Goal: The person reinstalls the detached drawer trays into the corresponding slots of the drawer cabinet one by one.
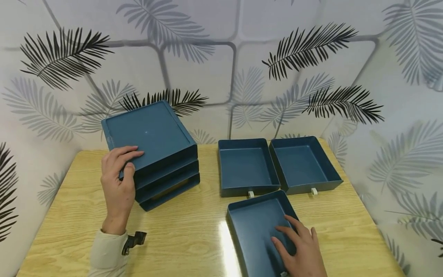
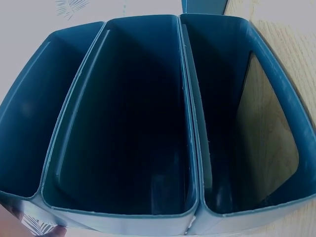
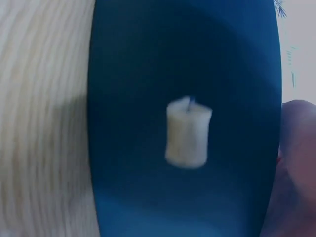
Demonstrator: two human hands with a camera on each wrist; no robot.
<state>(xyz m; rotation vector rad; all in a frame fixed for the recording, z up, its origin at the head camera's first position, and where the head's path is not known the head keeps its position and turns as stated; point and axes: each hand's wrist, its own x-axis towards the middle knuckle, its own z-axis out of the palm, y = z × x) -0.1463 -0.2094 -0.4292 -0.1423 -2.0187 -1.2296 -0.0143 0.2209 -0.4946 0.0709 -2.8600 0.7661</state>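
Observation:
A blue drawer cabinet (image 1: 152,134) with three open-fronted slots stands at the left of the table. My left hand (image 1: 119,173) rests on its near left top corner, with the fingers lying on the top. The left wrist view looks into the dark slots (image 2: 123,113), with a cutout in one end panel. At the front, my right hand (image 1: 301,246) has its fingers spread over a blue drawer (image 1: 254,227); whether they touch its floor I cannot tell. A cream knob (image 3: 187,133) sits on that drawer's front face in the right wrist view.
Two more blue drawers, a left one (image 1: 245,167) and a right one (image 1: 304,165), sit side by side at the back right, each with a pale knob. The wooden table (image 1: 180,234) meets a leaf-patterned backdrop (image 1: 200,73) behind.

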